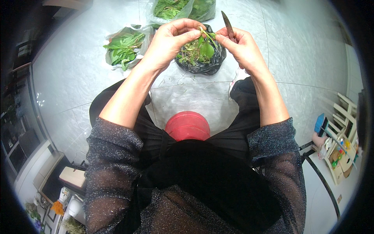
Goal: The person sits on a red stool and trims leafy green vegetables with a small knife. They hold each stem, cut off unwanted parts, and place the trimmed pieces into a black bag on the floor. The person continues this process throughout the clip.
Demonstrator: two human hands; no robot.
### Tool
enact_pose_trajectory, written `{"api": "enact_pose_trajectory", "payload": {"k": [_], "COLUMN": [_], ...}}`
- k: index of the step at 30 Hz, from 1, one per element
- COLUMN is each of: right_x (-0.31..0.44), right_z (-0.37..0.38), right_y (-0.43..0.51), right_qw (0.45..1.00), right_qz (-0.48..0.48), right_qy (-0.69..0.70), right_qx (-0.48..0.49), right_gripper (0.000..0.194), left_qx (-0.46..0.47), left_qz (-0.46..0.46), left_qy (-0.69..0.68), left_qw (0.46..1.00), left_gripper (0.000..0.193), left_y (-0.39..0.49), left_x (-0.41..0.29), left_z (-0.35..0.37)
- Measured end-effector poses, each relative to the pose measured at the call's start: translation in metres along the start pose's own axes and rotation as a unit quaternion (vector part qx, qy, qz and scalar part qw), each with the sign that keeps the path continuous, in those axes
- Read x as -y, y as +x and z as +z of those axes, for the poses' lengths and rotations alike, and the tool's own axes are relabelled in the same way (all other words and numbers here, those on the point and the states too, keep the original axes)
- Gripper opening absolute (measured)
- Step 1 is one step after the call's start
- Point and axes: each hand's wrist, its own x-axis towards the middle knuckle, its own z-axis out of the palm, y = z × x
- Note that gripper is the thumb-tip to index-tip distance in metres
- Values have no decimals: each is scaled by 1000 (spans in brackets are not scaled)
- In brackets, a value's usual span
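Observation:
Between my two hands is a sprig of leafy greens [207, 35], held above a black plastic bag [217, 63]. My left hand [178, 33] pinches one end of the sprig between thumb and fingers. At its other side, my right hand [241, 44] grips the stems with thumb and forefinger. A small knife [227, 22] is also held in that right hand, its dark blade pointing up and away from me. Inside the black bag lie green and yellowish plant scraps [190, 54]. Part of the bag is hidden behind my left hand.
Left of the black bag, an open plastic bag [109, 60] holds leafy greens [125, 46]. Another bag of greens [201, 10] stands farther off. Stem bits lie on the grey tiled floor [175, 95]. A red stool or bucket [187, 124] is between my legs. A toy-filled shelf [334, 172] stands right.

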Motion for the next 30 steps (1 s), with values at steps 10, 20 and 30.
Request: {"api": "enact_pose_trajectory", "payload": {"k": [10, 20, 30], "right_x": [-13, -19, -12], "right_z": [7, 15, 12], "right_y": [1, 3, 6], "right_qw": [991, 967, 995], "right_qz": [-90, 165, -55], "right_qy": [-99, 166, -50], "right_qx": [-13, -102, -68], "right_gripper": [14, 18, 19], "left_qx": [-15, -39, -29], "left_qz": [11, 36, 101], "left_qy": [16, 13, 235], "left_qw": [1000, 998, 966], "left_gripper": [21, 20, 19], "left_y": [-1, -4, -6], "left_x": [3, -11, -5], "left_z": [3, 2, 0]}}
